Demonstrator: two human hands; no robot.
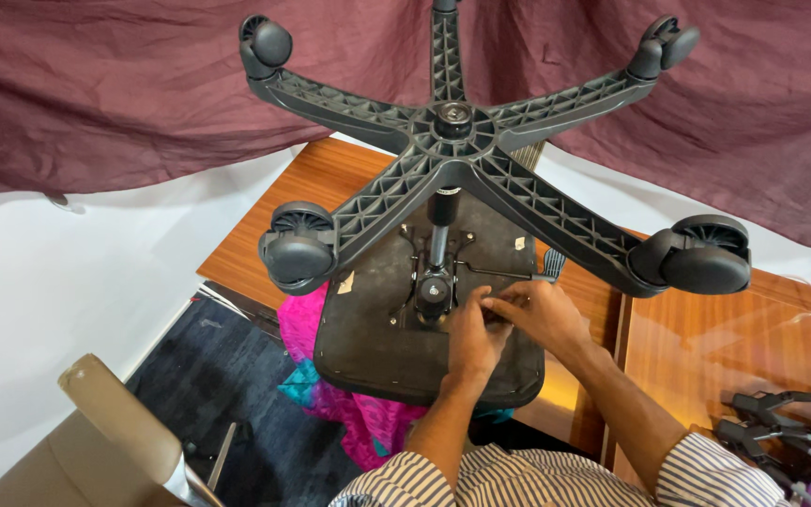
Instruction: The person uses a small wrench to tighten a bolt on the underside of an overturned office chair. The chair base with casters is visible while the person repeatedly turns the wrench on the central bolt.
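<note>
A: Upside-down office chair (396, 319) on the wooden table (330, 178), seat underside facing up, five-armed star base (452, 122) raised toward the camera on its gas column (440, 221).

B: Casters?

A: Black ones at the arm tips: one near left (298, 246), one near right (701, 253), two farther back (265, 42) and (665, 42).

B: Hands?

A: Both down on the seat's underside, just right of the tilt mechanism (432, 291). Left hand (471, 343) curled, fingertips pinched around something small there. Right hand (542, 314) touching the left, fingers bent onto the same spot. Too small and too hidden to name what sits between the fingers; impossible to tell whether anything is truly gripped.

B: Anything beside them?

A: Thin adjustment lever (518, 274) running right from the mechanism, passing just above the knuckles.

B: Round about?

A: Pink and teal cloth (330, 376) under the seat, hanging off the table edge. Maroon drape (96, 84) behind. Tan chair back (114, 413) lower left. Grey clamp-like tools (772, 422) on the table at lower right. Striped sleeves (706, 469) at the bottom edge.
</note>
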